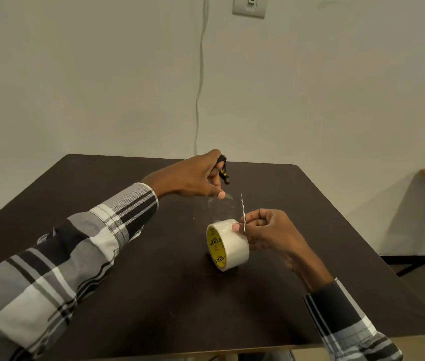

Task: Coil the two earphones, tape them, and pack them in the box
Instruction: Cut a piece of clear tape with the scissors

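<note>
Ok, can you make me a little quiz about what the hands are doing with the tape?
1. True or false: the white roll of tape with a yellow core stands on edge on the dark brown table.
2. Which hand pulls out the clear strip of tape? A) left B) right
3. Fill in: the right hand holds a thin metal ____ against the strip.

Key
1. True.
2. A: the left hand pinches the strip's end, with a coiled black earphone tucked in its fingers.
3. Blade; whether it belongs to scissors or a knife is hard to tell.
</note>
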`<state>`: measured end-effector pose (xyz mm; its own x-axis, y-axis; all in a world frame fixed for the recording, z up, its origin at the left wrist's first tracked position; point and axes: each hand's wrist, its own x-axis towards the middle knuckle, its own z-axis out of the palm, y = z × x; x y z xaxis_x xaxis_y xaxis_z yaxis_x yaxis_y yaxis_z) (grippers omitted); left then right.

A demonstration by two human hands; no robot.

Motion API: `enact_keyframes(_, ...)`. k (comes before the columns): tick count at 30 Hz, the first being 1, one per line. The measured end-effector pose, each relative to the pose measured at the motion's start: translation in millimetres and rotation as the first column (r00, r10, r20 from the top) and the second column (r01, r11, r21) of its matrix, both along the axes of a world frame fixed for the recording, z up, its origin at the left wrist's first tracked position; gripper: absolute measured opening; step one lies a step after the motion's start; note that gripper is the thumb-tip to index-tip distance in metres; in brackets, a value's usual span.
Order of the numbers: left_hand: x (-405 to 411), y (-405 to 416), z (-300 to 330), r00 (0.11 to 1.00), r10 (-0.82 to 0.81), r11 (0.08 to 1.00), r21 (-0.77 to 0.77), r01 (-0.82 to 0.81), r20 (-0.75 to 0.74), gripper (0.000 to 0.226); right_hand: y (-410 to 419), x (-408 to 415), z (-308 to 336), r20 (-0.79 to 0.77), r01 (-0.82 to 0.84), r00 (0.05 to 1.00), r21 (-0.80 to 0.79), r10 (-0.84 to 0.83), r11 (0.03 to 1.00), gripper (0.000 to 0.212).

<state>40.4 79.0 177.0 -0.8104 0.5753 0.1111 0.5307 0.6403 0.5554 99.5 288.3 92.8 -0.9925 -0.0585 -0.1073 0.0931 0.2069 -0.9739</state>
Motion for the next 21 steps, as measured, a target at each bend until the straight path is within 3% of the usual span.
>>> enact_keyframes(4, -1, 1, 3, 0.999, -0.037, 0.999, -0.031, 0.036, -0.028, 0.042, 18, 0, 3, -0.024, -0.060, 0.998, 0.060, 0.062, 0.996, 0.051)
enact_keyframes(9, -1, 2, 0, 0.997, -0.035, 0.999, -0.016, 0.034, -0.066, 0.040, 33, -2, 15, -0.021, -0.164, 0.984, 0.269, 0.176, 0.949, 0.055)
enact_keyframes(21, -3, -1, -6, 0.992, -0.046, 0.999, 0.004, 0.047, -0.119, 0.038, 43, -16, 56, -0.044, -0.267, 0.935, 0.567, 0.352, 0.779, 0.048)
